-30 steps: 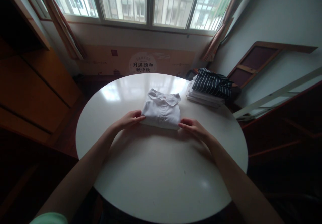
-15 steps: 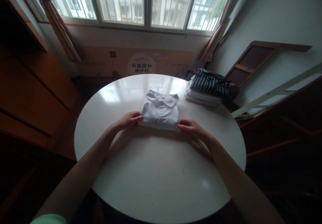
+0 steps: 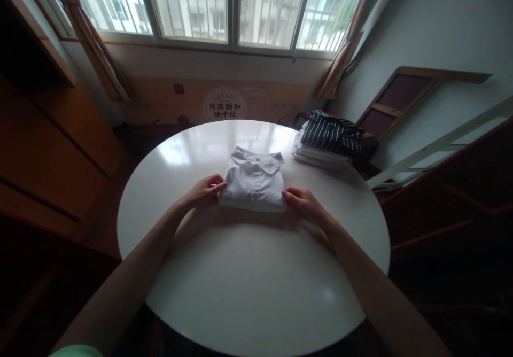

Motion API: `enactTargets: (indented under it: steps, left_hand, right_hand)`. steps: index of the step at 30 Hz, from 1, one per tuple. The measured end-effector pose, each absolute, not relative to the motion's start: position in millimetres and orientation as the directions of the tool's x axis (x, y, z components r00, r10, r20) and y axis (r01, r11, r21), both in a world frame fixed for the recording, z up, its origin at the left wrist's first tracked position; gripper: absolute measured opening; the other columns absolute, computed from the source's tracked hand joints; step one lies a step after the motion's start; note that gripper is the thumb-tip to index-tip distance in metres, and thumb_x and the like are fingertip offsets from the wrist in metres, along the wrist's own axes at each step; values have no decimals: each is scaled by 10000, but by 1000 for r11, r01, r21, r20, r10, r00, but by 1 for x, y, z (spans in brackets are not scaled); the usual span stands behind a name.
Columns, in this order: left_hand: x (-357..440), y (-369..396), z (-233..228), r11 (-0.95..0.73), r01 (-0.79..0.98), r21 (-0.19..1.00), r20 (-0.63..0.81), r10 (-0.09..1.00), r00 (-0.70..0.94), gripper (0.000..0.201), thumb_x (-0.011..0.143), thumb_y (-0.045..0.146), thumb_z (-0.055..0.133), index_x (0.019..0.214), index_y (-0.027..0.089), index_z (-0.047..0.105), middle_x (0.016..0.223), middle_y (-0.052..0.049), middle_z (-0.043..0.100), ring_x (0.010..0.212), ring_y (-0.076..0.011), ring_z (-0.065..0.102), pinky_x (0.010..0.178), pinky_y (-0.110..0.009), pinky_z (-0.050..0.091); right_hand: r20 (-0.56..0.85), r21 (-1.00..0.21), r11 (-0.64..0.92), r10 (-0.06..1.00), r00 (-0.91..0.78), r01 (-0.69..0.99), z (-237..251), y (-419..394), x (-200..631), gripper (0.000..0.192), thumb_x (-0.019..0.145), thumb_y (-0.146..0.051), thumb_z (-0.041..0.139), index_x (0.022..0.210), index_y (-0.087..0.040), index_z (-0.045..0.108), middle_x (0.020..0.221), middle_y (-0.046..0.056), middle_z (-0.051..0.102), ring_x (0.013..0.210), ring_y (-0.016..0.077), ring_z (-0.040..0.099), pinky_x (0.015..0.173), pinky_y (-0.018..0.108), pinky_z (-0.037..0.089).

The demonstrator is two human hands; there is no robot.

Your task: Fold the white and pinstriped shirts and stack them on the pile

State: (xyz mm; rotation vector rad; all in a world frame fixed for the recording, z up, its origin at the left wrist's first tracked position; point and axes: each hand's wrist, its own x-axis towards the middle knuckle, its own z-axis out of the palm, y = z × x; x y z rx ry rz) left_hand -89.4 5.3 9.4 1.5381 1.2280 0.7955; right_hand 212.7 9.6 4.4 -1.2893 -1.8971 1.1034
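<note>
Evidently, the folded white shirt (image 3: pixel 252 183) lay flat on the round worktop (image 3: pixel 256 287), between its middle and the far edge, with the collar towards that edge. Its long axis ran from side to side, roughly along the line joining the two hands. The left hand (image 3: pixel 206 190) touched the shirt's left side near the front corner, its grip narrow, thumb and fingers closed on the cloth. The right hand (image 3: pixel 301 202) had a like grip at the right front corner; how far any fingers reached underneath could not be told. Neither hand was nearer, the shirt lying squarely between them. Apart from it, by the worktop's far right edge, stood a stack of white garments (image 3: pixel 318 158) topped by a striped garment (image 3: pixel 332 134), to which the right hand was closer.
</note>
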Motion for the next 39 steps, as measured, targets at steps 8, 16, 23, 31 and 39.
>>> enactTargets:
  steps: [8,16,23,31,39]
  left_hand:
    - [-92,5,13,-102,372,923,-54,921,387,354,658,489,571,666,143,498,612,26,483,542,-92,433,483,-205,338]
    - [-92,5,10,-120,401,908,0,958,288,359,708,499,516,666,144,486,586,31,457,531,-85,415,480,-198,320]
    - [-91,4,14,-189,442,877,67,959,276,320,692,458,541,679,141,502,651,6,500,603,-103,447,517,-207,354]
    - [-91,0,16,-119,344,931,-18,929,370,345,668,472,550,627,135,483,598,18,458,563,-89,418,476,-192,327]
    - [-90,7,9,-153,367,918,73,972,223,337,678,465,570,773,152,488,700,6,525,620,-108,483,532,-219,386]
  right_hand:
    - [-40,-900,158,897,-440,405,10,4,214,266,714,-415,533,639,-159,530,588,-20,473,537,93,397,483,210,294]
    - [19,-887,190,925,-379,420,10,2,211,329,727,-465,515,603,-162,486,564,-30,420,513,81,366,459,207,274]
    - [30,-876,215,917,-397,431,13,3,212,291,719,-442,533,663,-156,526,619,-7,479,554,99,416,486,215,316]
    - [-17,-915,147,917,-400,377,8,2,213,332,709,-469,533,600,-161,475,553,-32,406,513,83,362,450,211,266]
    - [62,-878,217,936,-348,426,6,7,213,322,715,-480,538,720,-158,557,660,-1,533,587,112,455,519,225,347]
